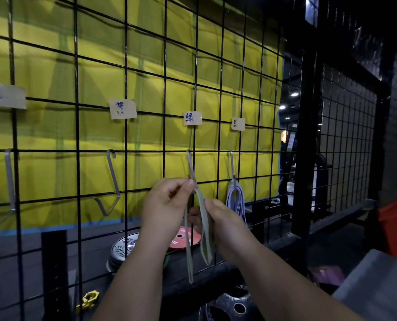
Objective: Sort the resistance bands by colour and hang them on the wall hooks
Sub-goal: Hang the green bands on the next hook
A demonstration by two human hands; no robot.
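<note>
Wire grid (125, 66) fronts yellow padding (100, 77); weight plates (123, 249) lie below. Left hand (165, 205) and right hand (225, 225) each pinch a green band (204, 228) beside hung purple bands (235, 200).

Green band (205, 230) — lilac bands (235, 200) (black grid (77, 135), yellow backing (100, 84)).
</note>
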